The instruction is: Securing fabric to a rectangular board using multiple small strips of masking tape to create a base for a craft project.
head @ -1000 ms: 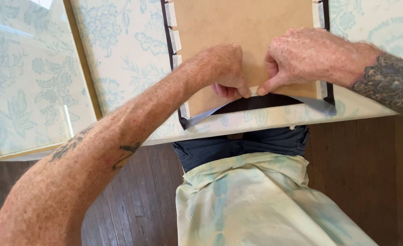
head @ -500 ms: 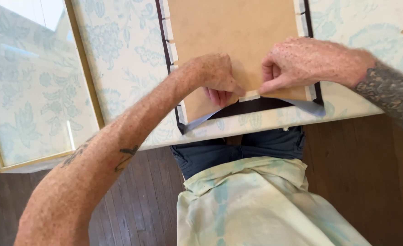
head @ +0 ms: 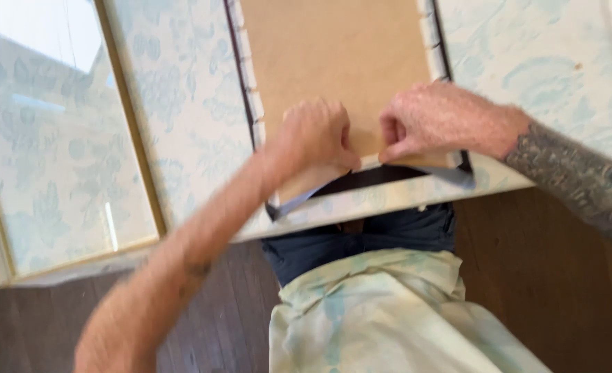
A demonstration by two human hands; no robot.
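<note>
**Two Hands Pressed at Near Edge of Framed Backing Board**

A brown backing board (head: 333, 62) is seen lying in a dark picture frame (head: 240, 90) on a bench (head: 561, 62) covered in pale blue-green floral cloth. The board's far end is cut off by the top of the picture, so its full length cannot be made out. Its near edge is met by both hands. The left hand (head: 313, 135) is curled into a loose fist, its fingertips tucked under and hidden, pressed against the board's near edge; whether anything is pinched in its grip cannot be told. The left forearm is heavily blurred. The right hand (head: 434, 121) is bent with thumb and forefinger drawn together at the same edge, the grip nearly closed on the board's thin lip, though the contact point is partly masked by the knuckles. White strips are counted along both long sides of the frame, their number unclear. One board, one dark frame and two hands are shown. A second, gold-edged frame (head: 129, 131) with glass is laid to the left, cut off at the picture's edge. A tattooed right forearm runs out of view at the right. Below the bench edge, dark trousers (head: 361, 242), a pale patterned shirt (head: 382, 318) and a dark wooden floor (head: 548, 276) are visible.
</note>
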